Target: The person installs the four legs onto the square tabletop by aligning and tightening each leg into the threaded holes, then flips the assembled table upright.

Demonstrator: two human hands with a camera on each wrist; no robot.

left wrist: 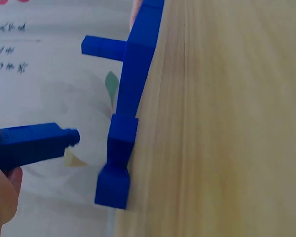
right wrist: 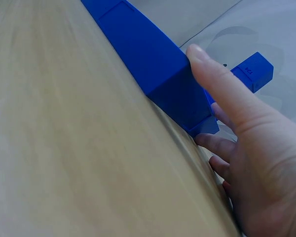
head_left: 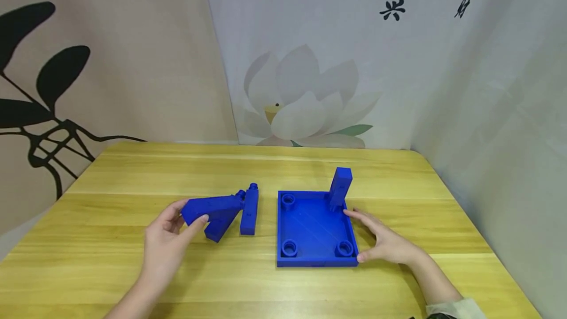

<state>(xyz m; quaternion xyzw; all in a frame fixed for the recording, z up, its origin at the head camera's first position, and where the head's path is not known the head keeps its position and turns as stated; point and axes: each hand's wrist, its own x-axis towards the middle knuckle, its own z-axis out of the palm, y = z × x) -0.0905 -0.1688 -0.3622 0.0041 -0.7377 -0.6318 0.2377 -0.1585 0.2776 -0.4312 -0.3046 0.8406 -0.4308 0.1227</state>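
Observation:
In the head view my left hand [head_left: 166,242] pinches a blue square leg [head_left: 210,207] between thumb and fingers. The left wrist view shows this leg [left wrist: 32,143] raised, with a round peg on its end. Two similar blue legs, a slanted one [head_left: 219,228] and a straighter one [head_left: 250,213], lie on the table beside it. To their right is a shallow blue square tray-like base [head_left: 314,230] with round sockets at three corners. A leg [head_left: 341,183] stands upright at its far right corner. My right hand [head_left: 390,242] touches the base's right side, thumb near the front corner, fingers extended.
All the pieces are on a light wooden table [head_left: 212,284]. Behind the table hangs a pale cloth [head_left: 310,23] printed with a lotus and characters, and another cloth side [head_left: 500,87] closes in the right.

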